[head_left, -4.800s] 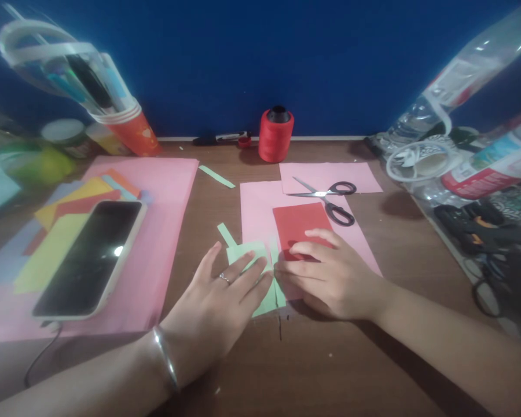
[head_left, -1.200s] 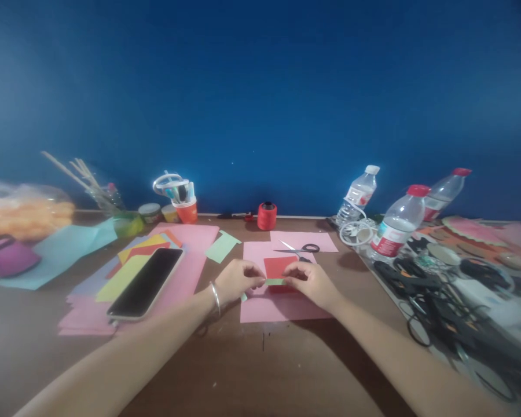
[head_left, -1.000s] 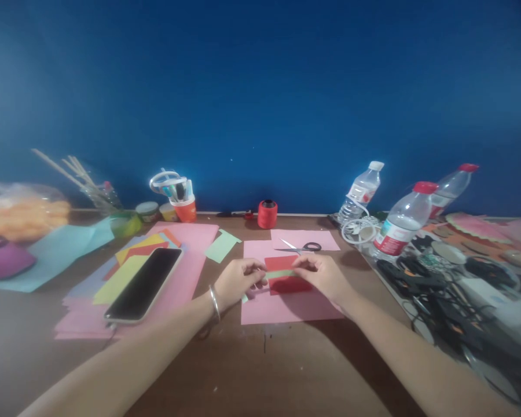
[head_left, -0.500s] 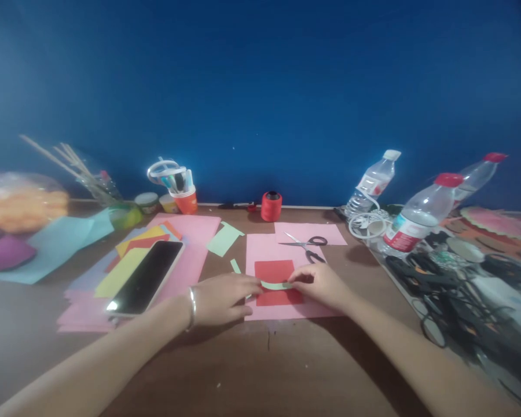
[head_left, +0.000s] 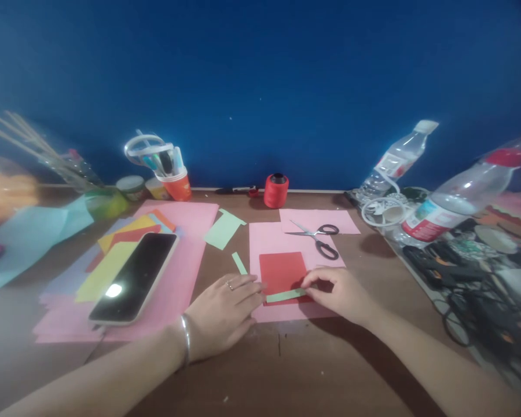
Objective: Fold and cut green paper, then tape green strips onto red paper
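The right hand (head_left: pixel 341 292) pinches a green paper strip (head_left: pixel 285 296) against red paper (head_left: pixel 283 270); the left hand (head_left: pixel 221 310) rests flat, fingers together.

- We see a brown wooden table (head_left: pixel 286 370).
- On it lie pink sheets (head_left: pixel 186 272), a green strip (head_left: pixel 239 263), a red thread spool (head_left: pixel 276 190), bottles (head_left: pixel 395 159) and an orange cup (head_left: pixel 176 185).

Bare desk (head_left: pixel 286 370) lies open in front, nearest the person. To the left, a phone (head_left: pixel 132 278) sits on stacked paper (head_left: pixel 173 289). Behind, scissors (head_left: pixel 319 238) and a thread spool (head_left: pixel 276 190) block the way; bottles (head_left: pixel 451 202) and tangled cables (head_left: pixel 473 289) crowd the right.
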Tool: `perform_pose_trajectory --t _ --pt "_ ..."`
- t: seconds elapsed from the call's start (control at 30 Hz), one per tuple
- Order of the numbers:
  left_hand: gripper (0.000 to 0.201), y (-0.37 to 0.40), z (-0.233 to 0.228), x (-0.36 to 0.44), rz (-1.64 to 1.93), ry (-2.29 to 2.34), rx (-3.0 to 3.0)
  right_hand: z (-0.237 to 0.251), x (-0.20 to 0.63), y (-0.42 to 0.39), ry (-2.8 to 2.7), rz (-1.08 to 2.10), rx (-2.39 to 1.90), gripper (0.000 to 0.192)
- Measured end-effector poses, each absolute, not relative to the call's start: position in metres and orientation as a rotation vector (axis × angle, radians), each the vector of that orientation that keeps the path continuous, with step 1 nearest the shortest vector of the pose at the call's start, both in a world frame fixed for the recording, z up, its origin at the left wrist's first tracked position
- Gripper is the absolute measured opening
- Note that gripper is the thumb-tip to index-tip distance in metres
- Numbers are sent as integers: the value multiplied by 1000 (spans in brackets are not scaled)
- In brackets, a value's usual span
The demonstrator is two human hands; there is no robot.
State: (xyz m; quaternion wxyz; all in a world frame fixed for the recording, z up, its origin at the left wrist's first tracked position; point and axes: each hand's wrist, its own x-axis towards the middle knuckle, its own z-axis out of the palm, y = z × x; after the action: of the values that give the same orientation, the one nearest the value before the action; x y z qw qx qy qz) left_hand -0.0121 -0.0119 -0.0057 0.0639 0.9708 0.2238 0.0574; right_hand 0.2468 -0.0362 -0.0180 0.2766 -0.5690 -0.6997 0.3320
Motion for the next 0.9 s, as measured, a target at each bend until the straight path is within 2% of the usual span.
perform_pose_trajectory --t 0.27,0.6,0.9 --pt "38 -5 -7 -13 116 660 2835 -21 247 -40 -1925 872 -1439 14" --pt "32 -2 -3 -13 73 566 2907 -22 247 -42 -1954 801 -1437 15" --pt "33 -1 -3 -13 49 566 2914 -17 256 -36 -2040 861 -1479 12"
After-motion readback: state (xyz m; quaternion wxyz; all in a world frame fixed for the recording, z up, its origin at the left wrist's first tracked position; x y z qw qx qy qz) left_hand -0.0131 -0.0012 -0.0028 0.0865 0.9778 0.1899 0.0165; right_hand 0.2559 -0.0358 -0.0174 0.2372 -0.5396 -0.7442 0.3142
